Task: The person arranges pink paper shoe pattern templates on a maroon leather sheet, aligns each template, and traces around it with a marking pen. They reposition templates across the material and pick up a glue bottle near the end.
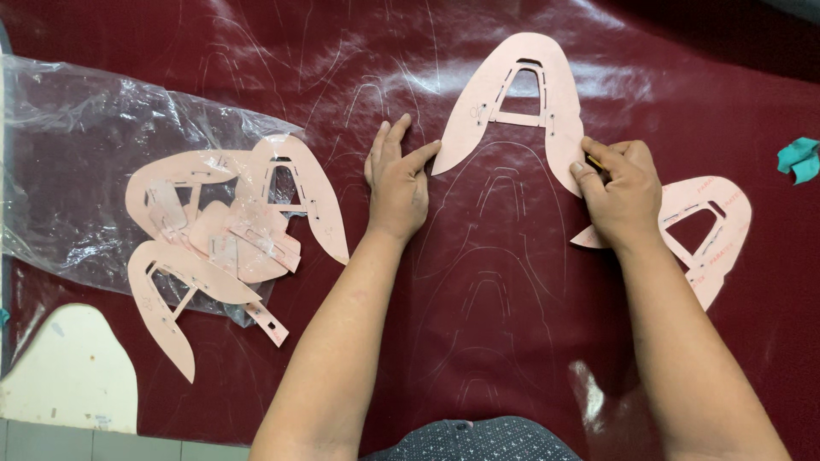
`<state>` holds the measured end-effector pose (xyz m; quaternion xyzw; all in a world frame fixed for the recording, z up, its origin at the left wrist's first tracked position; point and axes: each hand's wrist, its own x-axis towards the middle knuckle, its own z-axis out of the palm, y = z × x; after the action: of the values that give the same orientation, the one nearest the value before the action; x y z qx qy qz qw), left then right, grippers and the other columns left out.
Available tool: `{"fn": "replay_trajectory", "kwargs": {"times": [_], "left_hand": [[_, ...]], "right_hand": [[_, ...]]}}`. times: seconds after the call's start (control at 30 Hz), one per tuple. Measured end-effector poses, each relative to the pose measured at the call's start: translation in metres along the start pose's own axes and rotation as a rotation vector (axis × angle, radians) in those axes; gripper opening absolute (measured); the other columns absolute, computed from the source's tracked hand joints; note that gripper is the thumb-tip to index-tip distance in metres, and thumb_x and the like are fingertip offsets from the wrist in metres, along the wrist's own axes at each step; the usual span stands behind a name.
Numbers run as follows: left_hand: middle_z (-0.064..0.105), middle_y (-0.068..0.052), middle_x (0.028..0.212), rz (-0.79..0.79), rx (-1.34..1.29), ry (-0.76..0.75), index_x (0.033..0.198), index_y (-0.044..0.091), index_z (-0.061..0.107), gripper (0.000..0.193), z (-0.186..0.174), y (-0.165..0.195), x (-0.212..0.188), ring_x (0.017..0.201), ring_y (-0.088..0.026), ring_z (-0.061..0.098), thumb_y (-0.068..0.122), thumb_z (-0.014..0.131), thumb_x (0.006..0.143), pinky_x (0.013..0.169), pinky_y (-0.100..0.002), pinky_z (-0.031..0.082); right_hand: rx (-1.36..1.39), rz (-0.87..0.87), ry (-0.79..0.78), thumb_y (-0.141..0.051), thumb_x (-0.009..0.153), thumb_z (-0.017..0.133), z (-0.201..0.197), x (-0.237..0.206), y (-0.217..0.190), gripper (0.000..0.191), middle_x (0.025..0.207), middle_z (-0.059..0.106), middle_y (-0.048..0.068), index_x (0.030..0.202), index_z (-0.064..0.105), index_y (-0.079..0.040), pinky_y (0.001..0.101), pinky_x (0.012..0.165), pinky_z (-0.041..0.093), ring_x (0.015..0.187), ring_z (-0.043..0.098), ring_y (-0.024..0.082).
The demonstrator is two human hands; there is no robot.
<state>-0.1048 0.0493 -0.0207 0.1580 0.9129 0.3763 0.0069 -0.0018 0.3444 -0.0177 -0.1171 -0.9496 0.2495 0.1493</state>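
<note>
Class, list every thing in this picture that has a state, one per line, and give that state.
Pink template: flat on the sheet, pinned by both hands.
Left hand: pressing the template's left tip.
Right hand: gripping a small, mostly hidden tool.
Plastic bag: crumpled, open.
Template pile: overlapping, loose.

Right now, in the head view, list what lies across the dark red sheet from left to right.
Plastic bag → pile of pink templates → left hand → pink template being held down → right hand → second pink template → teal scrap.
</note>
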Motion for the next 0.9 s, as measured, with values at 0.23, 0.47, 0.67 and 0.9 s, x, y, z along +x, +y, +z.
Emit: {"fn": "replay_trajectory", "kwargs": {"times": [0.23,0.47,0.67,0.9], "left_hand": [[0.038,-0.011,0.161,0.001,-0.021,-0.003,0.117,0.018,0.079,0.030,-0.0025,0.0028,-0.0014,0.155,-0.034,0.021,0.010,0.065,0.092,0.126,-0.054,0.009],[0.037,-0.011,0.161,-0.006,-0.010,-0.011,0.117,0.018,0.079,0.029,-0.0042,0.0064,-0.0011,0.155,-0.034,0.021,0.011,0.065,0.092,0.126,-0.055,0.009],[0.037,-0.011,0.161,-0.013,0.001,-0.019,0.116,0.018,0.079,0.028,-0.0044,0.0068,-0.0005,0.155,-0.034,0.021,0.011,0.066,0.092,0.126,-0.055,0.009],[0.037,-0.011,0.162,-0.001,-0.009,-0.018,0.118,0.019,0.079,0.030,-0.0042,0.0055,-0.0012,0.155,-0.034,0.021,0.011,0.068,0.092,0.126,-0.054,0.010]], "right_hand": [[0.009,-0.001,-0.001,-0.025,0.098,0.078,0.0001,-0.0004,-0.0002,0.032,0.108,0.060,0.006,0.128,0.077,-0.014,0.0371,0.085,0.051,0.099,0.061,0.023],[-0.003,-0.006,-0.002,-0.025,0.098,0.078,0.0003,-0.0010,0.0005,0.032,0.109,0.060,0.007,0.128,0.078,-0.014,0.0376,0.084,0.051,0.100,0.060,0.024],[-0.010,0.000,-0.006,-0.025,0.098,0.078,0.0008,0.0007,0.0006,0.032,0.108,0.059,0.007,0.128,0.078,-0.015,0.0379,0.084,0.051,0.100,0.061,0.024],[-0.001,-0.001,-0.012,-0.025,0.099,0.077,0.0001,0.0016,0.0005,0.032,0.108,0.059,0.007,0.129,0.077,-0.015,0.0379,0.084,0.050,0.100,0.060,0.024]]}}
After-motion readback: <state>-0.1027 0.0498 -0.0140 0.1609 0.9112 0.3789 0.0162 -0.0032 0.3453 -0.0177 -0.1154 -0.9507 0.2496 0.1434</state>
